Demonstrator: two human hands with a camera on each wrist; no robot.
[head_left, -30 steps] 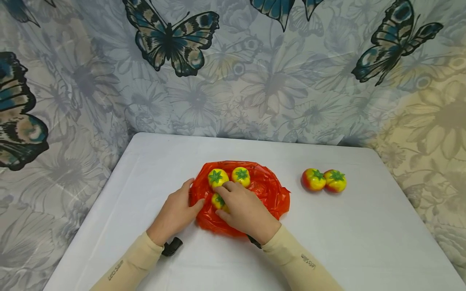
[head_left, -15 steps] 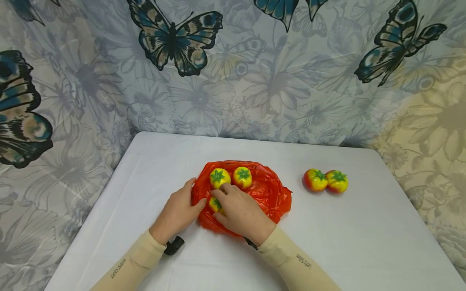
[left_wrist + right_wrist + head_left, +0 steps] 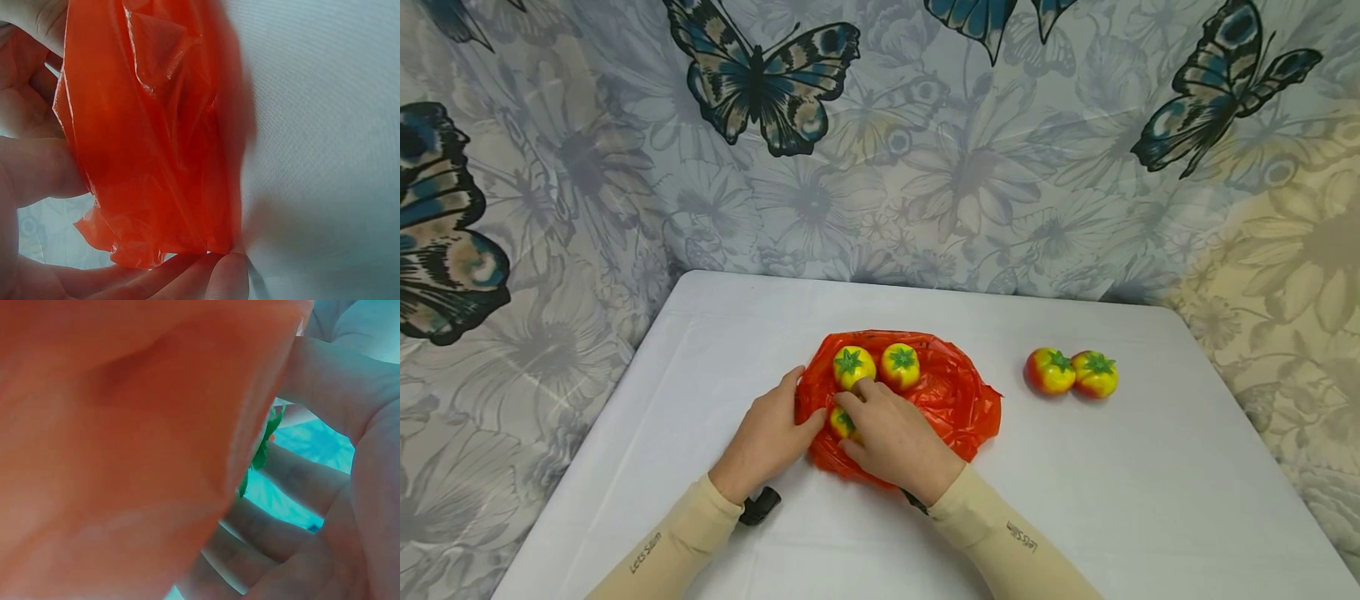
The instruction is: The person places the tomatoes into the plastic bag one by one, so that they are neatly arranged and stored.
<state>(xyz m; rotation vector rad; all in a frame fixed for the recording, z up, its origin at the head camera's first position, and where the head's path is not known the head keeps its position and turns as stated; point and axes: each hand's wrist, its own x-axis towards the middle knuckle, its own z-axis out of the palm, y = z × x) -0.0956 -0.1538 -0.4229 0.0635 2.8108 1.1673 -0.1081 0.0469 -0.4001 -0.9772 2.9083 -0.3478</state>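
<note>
A red plastic bag (image 3: 951, 400) lies spread open on the white table, with tomatoes in it. Two of these, a left tomato (image 3: 853, 367) and a right tomato (image 3: 900, 367), sit towards its far side. My left hand (image 3: 767, 442) holds the bag's left edge, thumb over the rim and fingers along the outside (image 3: 187, 275). Inside the bag, my right hand (image 3: 898, 433) grips a nearer tomato (image 3: 844, 423), partly hidden under the fingers. Only the green leaves (image 3: 265, 444) of a tomato show past the bag in the right wrist view.
Two more tomatoes, a left one (image 3: 1049, 372) and a right one (image 3: 1093, 374), touch each other on the table (image 3: 1150, 467) right of the bag. Patterned butterfly cloth (image 3: 910, 208) hangs behind the table. A black wrist device (image 3: 762, 506) shows beside the left sleeve.
My right hand has shifted slightly left and nearer with the tomato under its fingers. The left hand stays at the bag's edge. The head view has shifted a little.
</note>
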